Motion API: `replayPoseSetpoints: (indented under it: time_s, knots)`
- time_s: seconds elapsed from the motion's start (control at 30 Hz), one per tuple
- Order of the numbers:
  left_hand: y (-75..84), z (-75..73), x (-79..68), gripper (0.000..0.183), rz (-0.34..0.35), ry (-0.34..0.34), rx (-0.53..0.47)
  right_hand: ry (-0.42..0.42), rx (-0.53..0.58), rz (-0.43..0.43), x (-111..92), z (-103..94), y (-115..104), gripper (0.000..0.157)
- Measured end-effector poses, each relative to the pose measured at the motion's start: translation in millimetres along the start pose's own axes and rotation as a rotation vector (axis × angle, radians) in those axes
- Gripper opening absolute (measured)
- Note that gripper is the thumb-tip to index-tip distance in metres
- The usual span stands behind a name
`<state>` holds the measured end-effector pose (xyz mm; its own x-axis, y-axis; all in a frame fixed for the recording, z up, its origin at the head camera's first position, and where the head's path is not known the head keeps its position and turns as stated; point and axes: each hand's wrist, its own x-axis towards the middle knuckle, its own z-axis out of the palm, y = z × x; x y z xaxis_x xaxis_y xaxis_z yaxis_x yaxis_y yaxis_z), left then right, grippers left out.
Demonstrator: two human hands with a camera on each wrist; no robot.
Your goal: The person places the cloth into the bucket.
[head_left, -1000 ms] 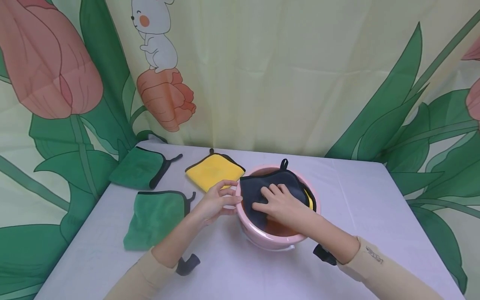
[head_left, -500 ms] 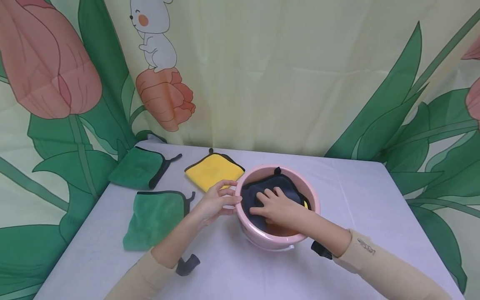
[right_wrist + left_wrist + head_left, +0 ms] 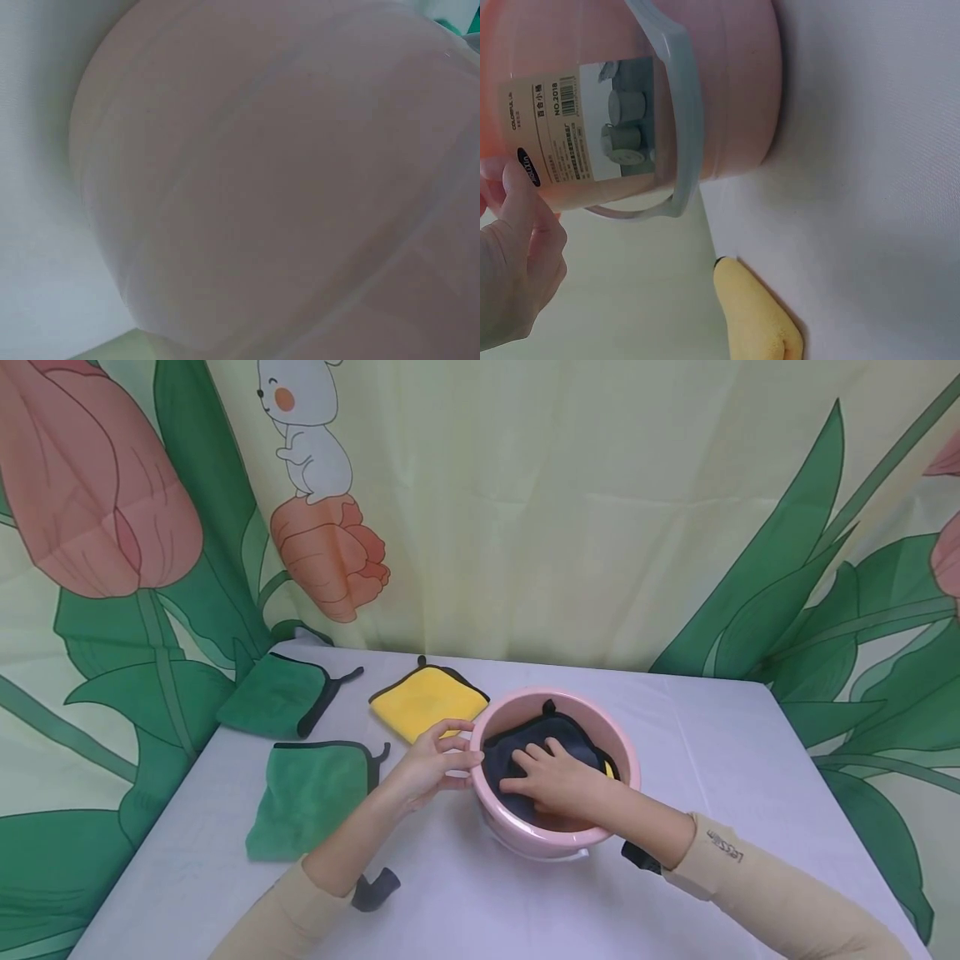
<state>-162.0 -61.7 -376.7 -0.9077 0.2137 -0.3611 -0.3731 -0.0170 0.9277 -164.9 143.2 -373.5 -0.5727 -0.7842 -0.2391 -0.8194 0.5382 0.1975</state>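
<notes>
A pink bucket [image 3: 517, 839] stands on the table, and my left hand [image 3: 435, 768] holds its left rim. In the left wrist view, the fingers of that hand [image 3: 517, 255] lie at the bucket's wall [image 3: 742, 90], beside the label [image 3: 577, 124]. My right hand [image 3: 558, 785] is inside the bucket, its fingers spread and pressing on a dark navy towel [image 3: 555, 731] with black edging and a hanging loop. Part of a yellow cloth [image 3: 610, 768] shows at the navy towel's right edge. The right wrist view is filled by the bucket's outer wall [image 3: 285, 180]; the right hand is hidden there.
A folded yellow towel [image 3: 427, 702] lies left of the bucket. Two green towels lie farther left, a darker one [image 3: 277, 697] behind a lighter one [image 3: 307, 802]. White cloth covers the table [image 3: 720, 760], and a printed curtain [image 3: 570, 527] hangs behind it.
The navy towel has sunk lower into the bucket under my right hand, its loop dropping from above the rim to inside it. My left hand has stayed at the rim.
</notes>
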Motion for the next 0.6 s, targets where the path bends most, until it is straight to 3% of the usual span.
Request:
replayPoseSetpoints:
  time_s: [0.6]
  knots:
    - [0.2, 0.7, -0.5, 0.05, -0.004, -0.003, 0.004, -0.015, 0.013, 0.032, 0.9, 2.6, 0.5, 0.053]
